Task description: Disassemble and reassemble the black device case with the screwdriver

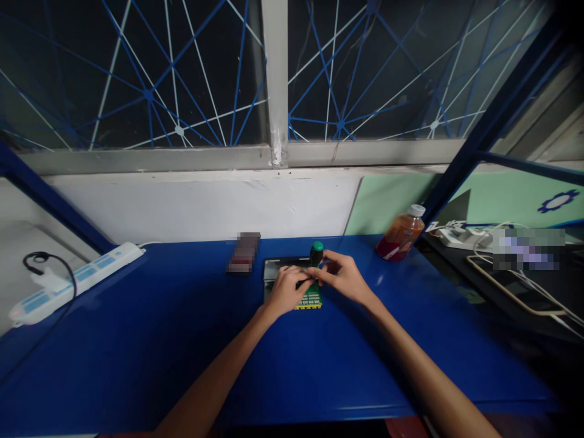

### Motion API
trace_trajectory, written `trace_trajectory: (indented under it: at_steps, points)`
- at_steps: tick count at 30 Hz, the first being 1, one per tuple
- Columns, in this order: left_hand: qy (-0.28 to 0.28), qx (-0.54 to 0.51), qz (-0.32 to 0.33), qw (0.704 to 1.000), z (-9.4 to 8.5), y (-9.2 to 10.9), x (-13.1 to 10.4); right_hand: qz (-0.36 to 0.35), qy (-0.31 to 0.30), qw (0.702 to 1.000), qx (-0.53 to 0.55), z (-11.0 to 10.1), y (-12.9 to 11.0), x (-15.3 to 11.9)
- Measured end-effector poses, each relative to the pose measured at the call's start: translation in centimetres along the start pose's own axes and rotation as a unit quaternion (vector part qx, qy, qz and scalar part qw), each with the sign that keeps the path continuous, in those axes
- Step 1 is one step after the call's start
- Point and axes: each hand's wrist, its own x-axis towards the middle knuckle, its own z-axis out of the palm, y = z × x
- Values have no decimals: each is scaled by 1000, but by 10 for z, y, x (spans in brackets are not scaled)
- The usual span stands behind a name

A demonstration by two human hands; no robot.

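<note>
A screwdriver (316, 252) with a black handle and green cap stands upright over a green circuit board (311, 299) with a yellow edge. My right hand (344, 278) closes its thumb and fingers around the screwdriver's lower handle. From the left, my left hand (287, 288) reaches across the board, its thumb and fingertips drawn together by the screwdriver's lower end. Whatever those fingertips pinch is hidden. The board lies in or against a dark, shallow case (272, 269), partly covered by my left hand. The screwdriver's tip is out of sight.
On the blue table (182, 353), a dark phone-like slab (245, 252) lies behind my left hand. A drink bottle (401, 233) stands at the back right. A white power strip (82, 281) with a black cord lies left. Cables (524, 280) cover a dark surface at right.
</note>
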Motion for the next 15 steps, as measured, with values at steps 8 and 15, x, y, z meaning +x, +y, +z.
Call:
trace_trajectory:
  at_steps: [8, 15]
  points:
    - [-1, 2, 4, 1000, -1, 2, 0, -9, 0, 1000, -21, 0, 4, 0]
    - [-18, 0, 13, 1000, -2, 1, 0, -6, 4, 1000, -28, -1, 3, 0]
